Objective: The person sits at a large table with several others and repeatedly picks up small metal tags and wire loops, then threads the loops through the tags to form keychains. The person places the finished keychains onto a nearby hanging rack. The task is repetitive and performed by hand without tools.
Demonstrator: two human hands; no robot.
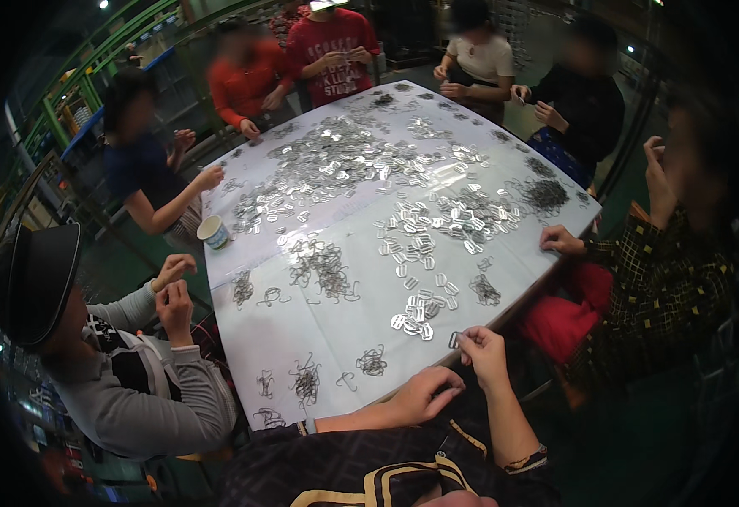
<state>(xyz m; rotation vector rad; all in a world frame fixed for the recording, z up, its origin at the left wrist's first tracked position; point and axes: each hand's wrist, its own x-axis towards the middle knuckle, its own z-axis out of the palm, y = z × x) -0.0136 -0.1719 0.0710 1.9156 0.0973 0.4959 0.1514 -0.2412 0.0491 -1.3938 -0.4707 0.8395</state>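
Observation:
My right hand [483,353] is at the table's near edge, with thumb and fingers pinched on a small slotted metal buckle [454,340]. My left hand [429,394] rests to its left along the same edge, fingers curled in; whether anything small is inside them is hidden. Just beyond my right hand lies a small heap of flat silver buckles [418,316], with more spread behind it. Left of my left hand, bent wire hooks [372,362] sit in small tangled piles.
A white sheet covers the table [302,325]. A large scatter of buckles [336,160] fills its far half. A paper cup [213,231] stands at the left edge. Several people work round the table, one close at my left [146,397], another at my right [648,287].

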